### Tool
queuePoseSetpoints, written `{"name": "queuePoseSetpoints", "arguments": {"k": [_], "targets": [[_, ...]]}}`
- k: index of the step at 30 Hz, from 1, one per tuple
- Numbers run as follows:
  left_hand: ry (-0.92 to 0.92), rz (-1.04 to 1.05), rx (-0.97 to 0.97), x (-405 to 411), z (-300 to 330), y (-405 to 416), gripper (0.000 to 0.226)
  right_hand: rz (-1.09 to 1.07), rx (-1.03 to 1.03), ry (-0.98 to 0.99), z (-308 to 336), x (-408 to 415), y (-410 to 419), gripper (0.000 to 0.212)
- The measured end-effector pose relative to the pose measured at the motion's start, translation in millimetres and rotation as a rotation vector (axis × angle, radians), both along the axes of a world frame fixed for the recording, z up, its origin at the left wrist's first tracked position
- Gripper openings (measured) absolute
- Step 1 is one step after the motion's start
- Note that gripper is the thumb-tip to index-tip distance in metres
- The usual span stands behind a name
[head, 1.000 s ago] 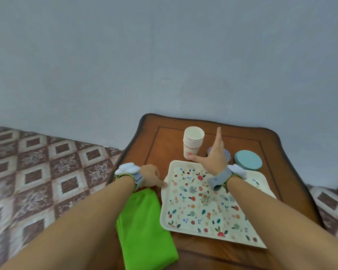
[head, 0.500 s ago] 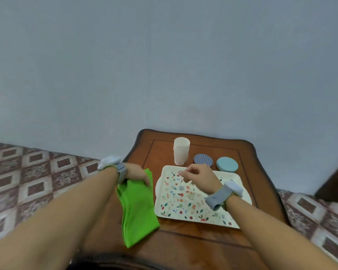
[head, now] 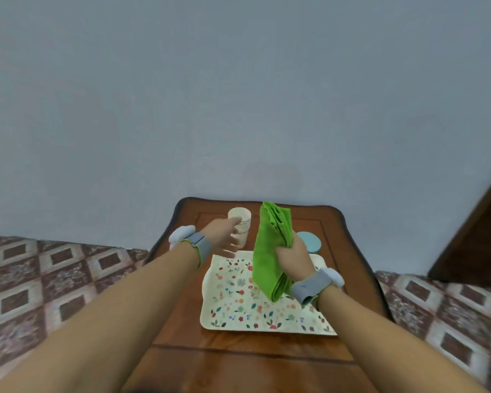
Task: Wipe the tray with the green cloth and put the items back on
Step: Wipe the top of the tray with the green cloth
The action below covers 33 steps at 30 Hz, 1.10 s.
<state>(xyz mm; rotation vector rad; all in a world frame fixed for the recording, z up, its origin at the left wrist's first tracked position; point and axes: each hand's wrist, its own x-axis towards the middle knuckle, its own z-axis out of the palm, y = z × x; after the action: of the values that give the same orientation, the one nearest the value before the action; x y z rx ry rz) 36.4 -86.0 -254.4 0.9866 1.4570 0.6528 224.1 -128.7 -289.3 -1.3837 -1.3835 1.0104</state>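
Green cloth (head: 271,251) now from left into clenched right hand (head: 291,260) above tray (head: 238,313); left hand (head: 224,239) open.

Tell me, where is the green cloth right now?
The green cloth is bunched in the right hand, held up over the flowery tray, with the paper cups just to its left.

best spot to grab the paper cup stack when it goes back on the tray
Grip the paper cup stack around its side wall just below the nested rims, coming from the left where the left hand is. It stands upright, and the green cloth crowds its right.
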Motion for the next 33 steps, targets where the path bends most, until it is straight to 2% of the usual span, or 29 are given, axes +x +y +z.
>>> {"name": "queuePoseSetpoints", "arguments": {"k": [2,3,5,9,13,17,18,19,22,24,26,29,31,33], "targets": [[0.38,0.066,0.05,-19,-42,-3,0.05,-0.051,-0.087,0.035,-4,11,0,0.026],[0.502,0.059,0.005,-29,-52,-10,0.052,-0.072,-0.096,0.049,-2,12,1,0.02],[0.614,0.004,-0.111,-31,-89,-5,0.06,-0.138,-0.123,0.041,-18,27,18,0.017],[0.589,0.088,-0.095,-40,-107,-6,0.075,-0.195,-0.194,0.027,-29,41,27,0.023],[0.475,0.1,-0.126,-39,-112,1,0.061,-0.234,-0.242,0.021,-46,53,33,0.017],[0.589,0.136,-0.022,-28,-89,-12,0.057,-0.293,-0.176,0.055,-32,58,24,0.011],[0.58,0.144,0.04,-27,-83,-13,0.051,-0.315,-0.137,0.045,-23,58,21,0.012],[0.491,0.164,0.09,-23,-70,-19,0.042,-0.338,-0.091,0.025,-14,59,16,0.013],[0.05,0.22,0.158,-15,-34,-32,0.025,-0.416,0.039,-0.1,10,59,-3,0.029],[-0.117,0.222,0.182,-8,-8,-46,0.021,-0.434,0.114,-0.186,17,57,-16,0.039],[-0.133,0.222,0.258,-1,14,-60,0.035,-0.38,0.123,-0.22,20,48,-35,0.04],[-0.226,0.178,0.367,7,33,-68,0.058,-0.246,0.013,-0.237,16,20,-51,0.042],[-0.275,0.139,0.409,18,43,-79,0.054,-0.247,-0.067,-0.205,25,-1,-44,0.049],[-0.249,0.155,0.508,26,60,-93,0.043,-0.171,-0.053,-0.202,53,-21,-42,0.069]]}}
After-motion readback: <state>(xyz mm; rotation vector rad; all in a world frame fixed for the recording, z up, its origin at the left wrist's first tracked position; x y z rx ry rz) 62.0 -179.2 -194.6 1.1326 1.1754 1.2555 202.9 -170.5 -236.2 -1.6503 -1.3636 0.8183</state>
